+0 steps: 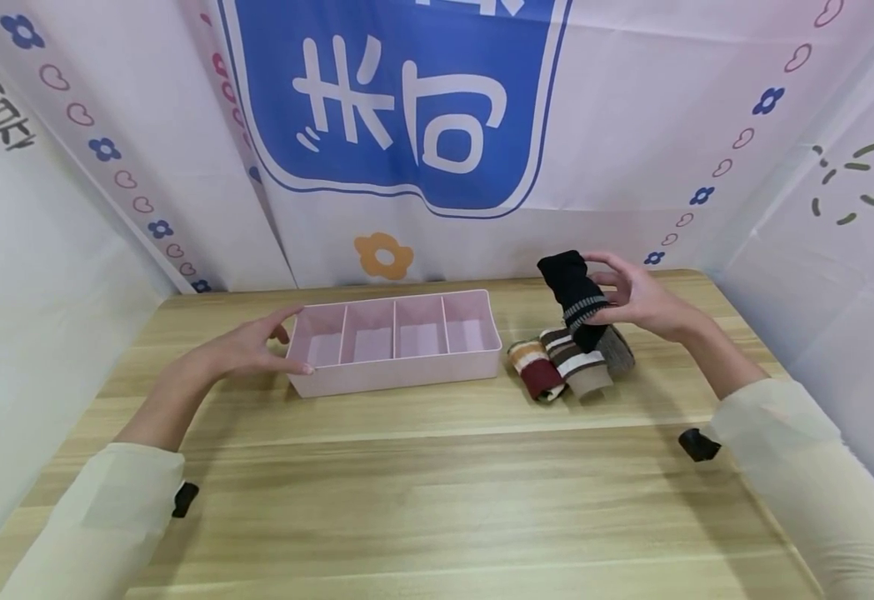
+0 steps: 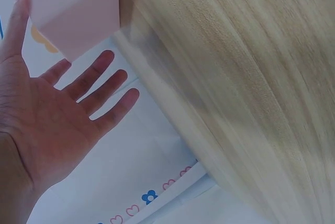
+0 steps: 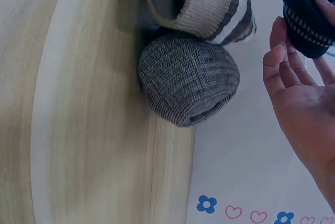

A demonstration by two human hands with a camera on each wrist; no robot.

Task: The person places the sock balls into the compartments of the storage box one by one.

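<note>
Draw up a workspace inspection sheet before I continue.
Surface: wood-grain table.
Job's things: pink four-compartment box; black rolled sock, raised; maroon-striped sock, brown-striped sock and gray sock beside the box's right end.
Clutter: nothing seen.
Left hand: spread at the box's left end, thumb apparently touching.
Right hand: holds the black rolled sock.
Cables: nothing seen.
Surroundings: white printed fabric behind and on both sides; black device at each wrist.

The right hand (image 1: 641, 297) pinches a black rolled sock (image 1: 573, 283) with a grey-striped cuff. Below that grip lie three rolled socks: a maroon-and-yellow one (image 1: 532, 367), a brown-and-white striped one (image 1: 581, 368) and a grey one (image 1: 620, 352). Left of it, the left hand (image 1: 245, 346) touches a pink four-compartment organizer (image 1: 407, 377).
</note>
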